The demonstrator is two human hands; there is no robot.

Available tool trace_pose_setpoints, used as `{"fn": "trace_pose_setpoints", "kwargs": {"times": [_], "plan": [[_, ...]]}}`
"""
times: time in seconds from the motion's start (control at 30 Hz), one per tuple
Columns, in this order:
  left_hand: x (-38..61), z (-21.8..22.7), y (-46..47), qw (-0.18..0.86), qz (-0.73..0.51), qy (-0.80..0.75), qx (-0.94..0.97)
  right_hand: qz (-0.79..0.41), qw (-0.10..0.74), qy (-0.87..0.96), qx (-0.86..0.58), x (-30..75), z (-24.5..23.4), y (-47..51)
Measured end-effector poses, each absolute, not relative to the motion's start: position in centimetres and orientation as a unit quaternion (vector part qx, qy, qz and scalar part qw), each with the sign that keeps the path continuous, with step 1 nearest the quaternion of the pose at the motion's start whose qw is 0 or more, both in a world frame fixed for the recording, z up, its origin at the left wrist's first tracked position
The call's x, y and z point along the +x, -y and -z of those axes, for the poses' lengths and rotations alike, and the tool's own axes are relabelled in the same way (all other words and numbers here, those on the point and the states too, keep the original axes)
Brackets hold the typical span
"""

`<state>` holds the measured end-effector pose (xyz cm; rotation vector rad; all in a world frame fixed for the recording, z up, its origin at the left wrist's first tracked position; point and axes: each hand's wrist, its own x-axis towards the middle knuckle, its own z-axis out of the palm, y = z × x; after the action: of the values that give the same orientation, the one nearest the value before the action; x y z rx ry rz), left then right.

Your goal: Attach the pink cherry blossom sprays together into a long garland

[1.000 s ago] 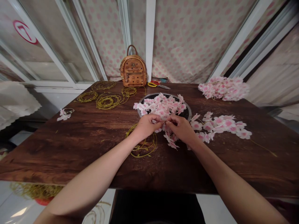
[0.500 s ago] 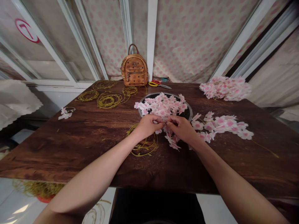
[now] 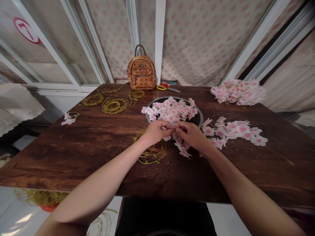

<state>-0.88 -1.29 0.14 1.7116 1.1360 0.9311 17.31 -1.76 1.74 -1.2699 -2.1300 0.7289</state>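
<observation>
My left hand point(image 3: 158, 131) and my right hand point(image 3: 190, 133) meet fingertip to fingertip at the near rim of a round dark tray point(image 3: 201, 114). Both are closed in a pinch on what looks like a small pale artificial blossom point(image 3: 173, 125), mostly covered by the fingers. Pink-and-white artificial blossoms point(image 3: 172, 109) are heaped in the tray, just beyond my hands. More blossoms hang below my right hand point(image 3: 183, 149). Beneath my left wrist lies a coil of yellow-green stem wire point(image 3: 154, 160), partly hidden by the forearm.
Several wire coils point(image 3: 114, 105) lie at the back left, near a brown backpack point(image 3: 141, 73) and scissors point(image 3: 168, 88). A blossom spray point(image 3: 236, 131) rests to the right, with a bigger bunch point(image 3: 238, 92) behind it. A small blossom cluster point(image 3: 69, 118) sits at the left edge.
Both hands keep their pinch at almost the same spot, with only a tiny shift of the fingers. The view has tilted very slightly; nothing else has visibly moved.
</observation>
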Motion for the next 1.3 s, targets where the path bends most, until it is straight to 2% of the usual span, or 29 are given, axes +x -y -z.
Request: {"fn": "trace_pose_setpoints", "kwargs": {"times": [0.3, 0.57, 1.3], "plan": [[-0.78, -0.39, 1.34, 0.438, -0.374, -0.452, 0.681, -0.274, 0.267, 0.795, -0.470, 17.44, -1.63, 1.60], [-0.77, -0.13, 1.04, 0.459, -0.403, -0.465, 0.640, -0.348, 0.280, 0.756, -0.478, 17.38, -1.90, 1.81], [-0.66, -0.03, 1.14, 0.471, -0.370, -0.467, 0.651, -0.291, 0.265, 0.794, -0.462, 17.64, -1.72, 1.59]]}}
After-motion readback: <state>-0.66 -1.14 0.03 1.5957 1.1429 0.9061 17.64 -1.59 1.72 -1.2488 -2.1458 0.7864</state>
